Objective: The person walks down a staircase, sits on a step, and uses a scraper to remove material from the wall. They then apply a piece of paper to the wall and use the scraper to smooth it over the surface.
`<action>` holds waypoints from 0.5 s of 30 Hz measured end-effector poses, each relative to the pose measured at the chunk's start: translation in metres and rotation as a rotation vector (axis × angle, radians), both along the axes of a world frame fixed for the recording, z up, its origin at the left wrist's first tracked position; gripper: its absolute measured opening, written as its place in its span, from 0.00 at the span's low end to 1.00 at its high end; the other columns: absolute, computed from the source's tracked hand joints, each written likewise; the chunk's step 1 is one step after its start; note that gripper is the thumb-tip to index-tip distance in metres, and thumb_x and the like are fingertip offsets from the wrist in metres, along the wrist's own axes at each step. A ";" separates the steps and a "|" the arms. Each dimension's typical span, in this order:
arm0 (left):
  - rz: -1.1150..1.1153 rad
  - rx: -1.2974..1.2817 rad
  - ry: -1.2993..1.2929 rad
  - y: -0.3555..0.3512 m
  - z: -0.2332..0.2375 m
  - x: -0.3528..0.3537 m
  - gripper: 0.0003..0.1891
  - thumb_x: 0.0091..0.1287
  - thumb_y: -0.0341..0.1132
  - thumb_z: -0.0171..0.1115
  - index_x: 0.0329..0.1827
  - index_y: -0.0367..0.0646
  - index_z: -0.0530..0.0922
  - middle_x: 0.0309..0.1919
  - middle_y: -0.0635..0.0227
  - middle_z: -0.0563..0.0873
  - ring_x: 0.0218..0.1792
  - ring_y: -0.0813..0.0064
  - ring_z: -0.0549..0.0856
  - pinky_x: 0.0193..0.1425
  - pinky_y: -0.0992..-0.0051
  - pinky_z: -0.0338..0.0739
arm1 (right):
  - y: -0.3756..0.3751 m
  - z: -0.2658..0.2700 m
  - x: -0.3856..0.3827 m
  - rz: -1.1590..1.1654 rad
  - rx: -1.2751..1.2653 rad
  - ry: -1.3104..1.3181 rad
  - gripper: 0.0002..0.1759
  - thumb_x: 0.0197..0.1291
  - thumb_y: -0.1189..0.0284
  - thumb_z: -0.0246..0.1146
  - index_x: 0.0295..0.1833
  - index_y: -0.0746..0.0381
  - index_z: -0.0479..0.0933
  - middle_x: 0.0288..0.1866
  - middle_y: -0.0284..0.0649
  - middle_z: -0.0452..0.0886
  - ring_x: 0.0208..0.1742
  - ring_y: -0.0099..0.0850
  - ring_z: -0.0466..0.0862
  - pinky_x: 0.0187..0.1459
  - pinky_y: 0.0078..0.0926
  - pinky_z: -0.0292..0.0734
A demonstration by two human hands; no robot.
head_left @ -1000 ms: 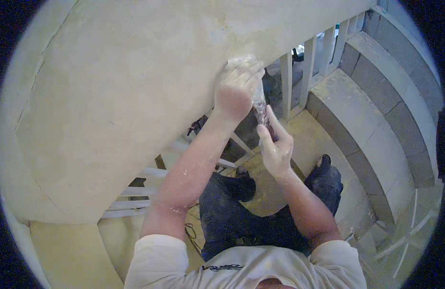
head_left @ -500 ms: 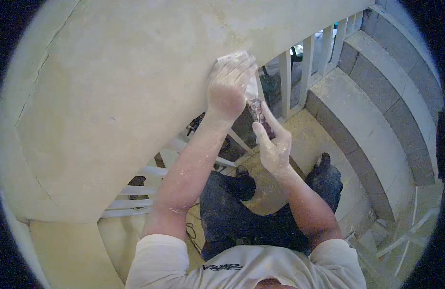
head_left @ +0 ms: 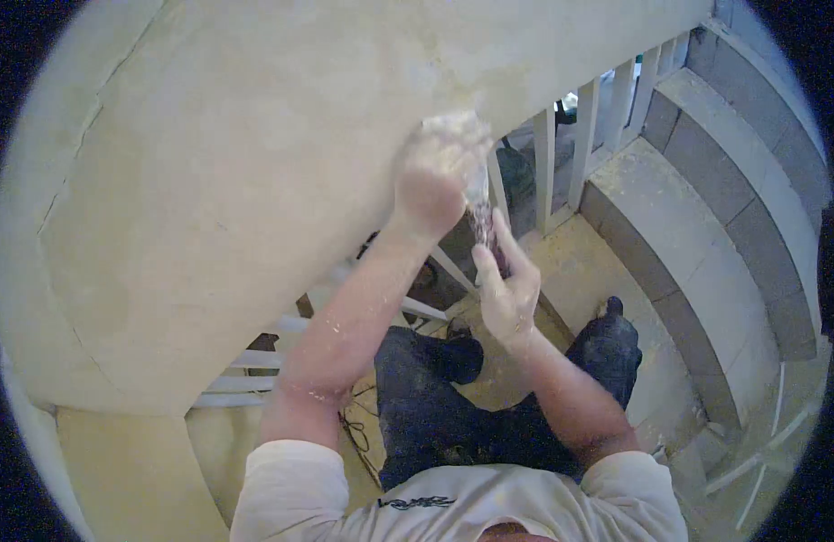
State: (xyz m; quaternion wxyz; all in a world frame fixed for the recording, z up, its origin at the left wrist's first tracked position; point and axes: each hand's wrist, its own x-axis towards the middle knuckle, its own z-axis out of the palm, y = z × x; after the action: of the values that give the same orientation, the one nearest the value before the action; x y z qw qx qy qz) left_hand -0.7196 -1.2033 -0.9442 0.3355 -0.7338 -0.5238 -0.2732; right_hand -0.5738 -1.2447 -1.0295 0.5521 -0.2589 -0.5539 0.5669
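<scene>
Left hand [head_left: 435, 172]: curled over the bag [head_left: 479, 206] top, against the wall [head_left: 236, 181]
Right hand [head_left: 506, 291]: gripping its lower end
Progress: wall looks patchy, prob midway

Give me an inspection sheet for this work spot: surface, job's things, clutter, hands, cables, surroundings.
Surface: curved plaster wall, pale, with thin cracks at left.
Job's things: tool, dark handle, its whitened tip against the wall's lower edge.
Clutter: dark shapes behind the balusters, too dim to name.
Hands: left hand dusty, pressed on the wall's edge over the tool's tip; right hand gripped round the handle.
Cables: thin dark cable on the floor by the left knee.
Surroundings: white balusters, curved steps, dusty floor.
</scene>
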 end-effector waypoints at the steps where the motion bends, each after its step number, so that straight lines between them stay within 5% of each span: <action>1: -0.020 -0.030 -0.014 -0.003 0.004 0.005 0.12 0.55 0.30 0.58 0.40 0.45 0.86 0.47 0.67 0.87 0.54 0.66 0.82 0.60 0.64 0.72 | 0.001 0.005 0.003 0.040 -0.071 -0.025 0.26 0.62 0.76 0.61 0.64 0.73 0.68 0.42 0.36 0.82 0.38 0.18 0.74 0.42 0.18 0.73; 12: -0.045 0.018 -0.017 0.024 -0.001 0.009 0.12 0.53 0.29 0.57 0.39 0.45 0.86 0.45 0.68 0.87 0.52 0.68 0.83 0.60 0.67 0.73 | 0.023 0.012 0.016 0.104 -0.297 -0.030 0.26 0.62 0.76 0.62 0.65 0.72 0.68 0.44 0.35 0.81 0.39 0.17 0.74 0.44 0.16 0.72; 15: -0.028 0.030 -0.024 0.020 -0.013 0.013 0.12 0.53 0.28 0.57 0.39 0.45 0.85 0.45 0.69 0.87 0.52 0.68 0.83 0.59 0.67 0.73 | 0.015 0.002 0.015 0.093 -0.256 0.021 0.26 0.62 0.76 0.62 0.65 0.70 0.69 0.40 0.32 0.80 0.32 0.15 0.72 0.35 0.14 0.70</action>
State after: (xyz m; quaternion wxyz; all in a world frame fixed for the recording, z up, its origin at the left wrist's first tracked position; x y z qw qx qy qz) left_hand -0.7070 -1.1833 -0.9576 0.3362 -0.7327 -0.5134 -0.2942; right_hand -0.5591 -1.2294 -1.0278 0.4933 -0.2951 -0.4829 0.6606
